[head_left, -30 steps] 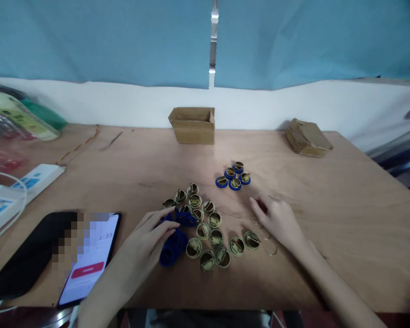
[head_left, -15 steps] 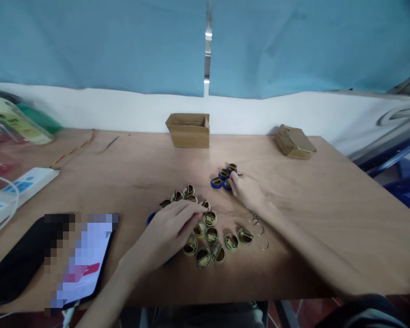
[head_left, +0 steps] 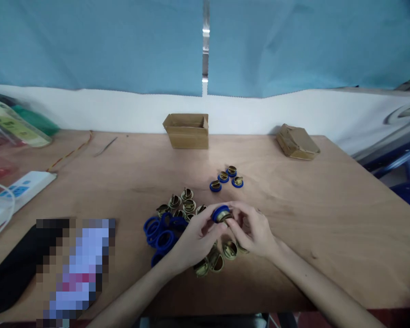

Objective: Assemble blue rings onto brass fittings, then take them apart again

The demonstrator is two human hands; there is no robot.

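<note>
Over the middle of the pile, my left hand [head_left: 200, 234] and my right hand [head_left: 256, 228] are both closed on one round brass-coloured metal piece with a blue ring [head_left: 221, 214] around its rim. It is held tilted between thumbs and fingers, partly covered by them. Below and behind the hands lie several round brass-coloured pieces [head_left: 230, 249] with a bar or flap across their hollow side; some are partly hidden. By my left wrist is a heap of loose blue rings [head_left: 165, 240]. Beyond my hands lie several blue-rimmed metal pieces [head_left: 215, 185], set apart.
An open cardboard box [head_left: 190, 136] stands against the wall, with a closed, dented carton [head_left: 298, 142] to its right. Left are a power strip [head_left: 29, 187], a black phone-like slab [head_left: 20, 264] and a lit phone [head_left: 84, 269]. Tweezers-like metal [head_left: 105, 146] lies farther back.
My right hand has come back from the blue-rimmed group to meet my left hand. Both now hold a blue-ringed piece. The blue ring heap, mostly covered before, shows.
</note>
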